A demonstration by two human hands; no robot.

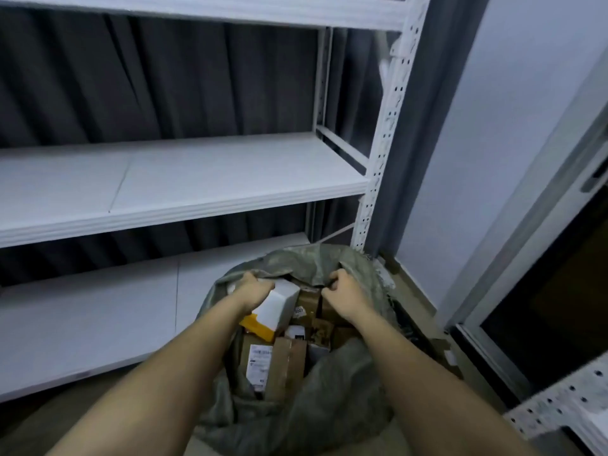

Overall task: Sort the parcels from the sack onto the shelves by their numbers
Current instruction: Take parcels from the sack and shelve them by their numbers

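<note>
1. The left hand (255, 288) is grasping a white box (279, 303) inside the open grey-green sack (296, 399).
2. The right hand (345, 292) is clenching the sack's far rim.
3. The sack is sitting on the floor, near the white shelves (184, 195).

We see dim, cool, even light | soft blur throughout | edges bowed, wide-angle | sack (329, 409) labels perhaps unreadable
</note>
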